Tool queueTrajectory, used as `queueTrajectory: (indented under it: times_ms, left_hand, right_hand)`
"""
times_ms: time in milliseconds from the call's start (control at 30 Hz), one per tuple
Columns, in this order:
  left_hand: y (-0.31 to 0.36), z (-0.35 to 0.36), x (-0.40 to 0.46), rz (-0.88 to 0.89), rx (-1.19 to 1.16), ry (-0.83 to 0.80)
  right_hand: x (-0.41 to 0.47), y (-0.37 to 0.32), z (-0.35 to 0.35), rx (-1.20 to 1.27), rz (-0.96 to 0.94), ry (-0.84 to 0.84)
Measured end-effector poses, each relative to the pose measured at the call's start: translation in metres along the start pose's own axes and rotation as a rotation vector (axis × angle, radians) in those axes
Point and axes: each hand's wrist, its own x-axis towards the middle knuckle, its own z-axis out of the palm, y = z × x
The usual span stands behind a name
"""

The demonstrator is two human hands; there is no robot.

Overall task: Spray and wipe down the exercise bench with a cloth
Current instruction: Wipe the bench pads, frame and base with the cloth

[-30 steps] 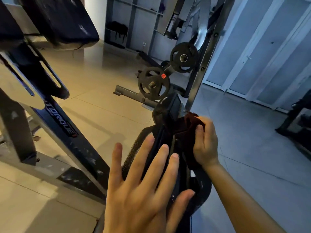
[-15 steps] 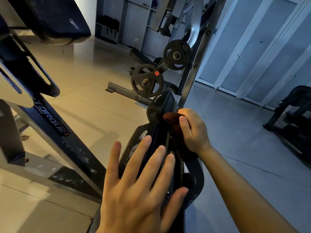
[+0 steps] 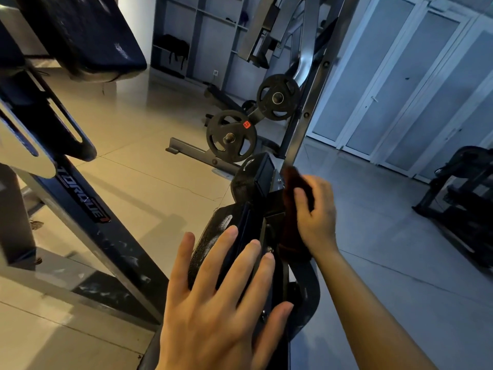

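Note:
The black exercise bench [image 3: 213, 233] runs away from me at centre, seen from its underside edge, with a dark metal frame [image 3: 262, 177] along it. My left hand [image 3: 218, 305] lies flat on the bench with fingers straight and spread. My right hand [image 3: 316, 214] grips a dark red cloth [image 3: 289, 182] and presses it against the right side of the frame. Part of the cloth hangs below my right palm.
A dark angled machine beam marked TORQUE [image 3: 85, 198] crosses the left, under a black pad [image 3: 88, 36]. Two weight plates [image 3: 231, 136] hang on a rack behind the bench. A tiled floor lies left, white doors [image 3: 400, 84] right, another machine [image 3: 464, 193] at far right.
My right hand has slid the cloth back down and to the right side of the frame after reaching its top. My left hand stays flat on the bench.

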Motion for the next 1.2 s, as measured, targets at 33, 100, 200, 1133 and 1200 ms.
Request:
queueTrajectory:
  times_ms: [33,100,200,1133,1200]
  left_hand:
    - [0.000,0.000,0.000,0.001,0.003,0.002]
    - [0.000,0.000,0.000,0.001,-0.002,-0.002]
    - [0.000,0.000,0.000,0.002,-0.004,-0.010]
    - [-0.001,0.002,0.000,0.020,-0.005,0.054]
    - [-0.001,0.002,0.000,0.035,0.015,0.050]
  right_hand:
    - [0.000,-0.001,0.000,0.032,-0.001,-0.119]
    - [-0.007,-0.002,-0.001,0.088,0.037,-0.270]
    - [-0.019,-0.001,-0.002,0.053,0.033,-0.280]
    - [-0.044,0.000,0.008,-0.024,-0.153,-0.231]
    - [-0.052,0.012,0.005,-0.108,-0.230,-0.226]
